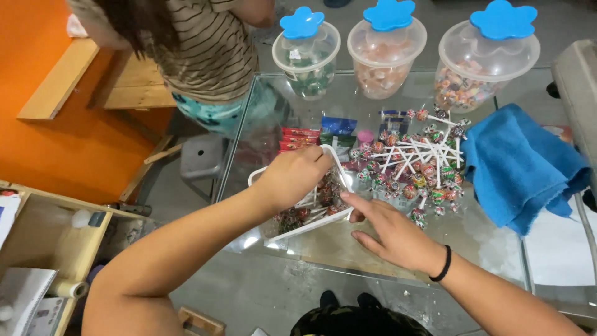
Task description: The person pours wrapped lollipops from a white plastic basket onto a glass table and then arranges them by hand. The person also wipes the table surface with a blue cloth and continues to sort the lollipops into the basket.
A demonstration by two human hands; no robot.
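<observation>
Centrally, our left hand (292, 177) clamps the white plastic tray (311, 229) of wrapped lollipops, fingers curled over its rim to steady it on the glass desk (348, 249). Our right hand (392, 233), fingers loosely spread and empty, rests beside the tray, near the loose lollipop pile (416, 162) right of centre.

A glass-topped table (298, 246) fills the middle of the view, on a grey, speckled floor (261, 292). Left of the table stands an orange wall (74, 149) with pale wooden boards (59, 81) fixed across it. Below that, left of the table's near corner, sits an open wooden box (56, 239). Even, soft light falls on the glass.
</observation>
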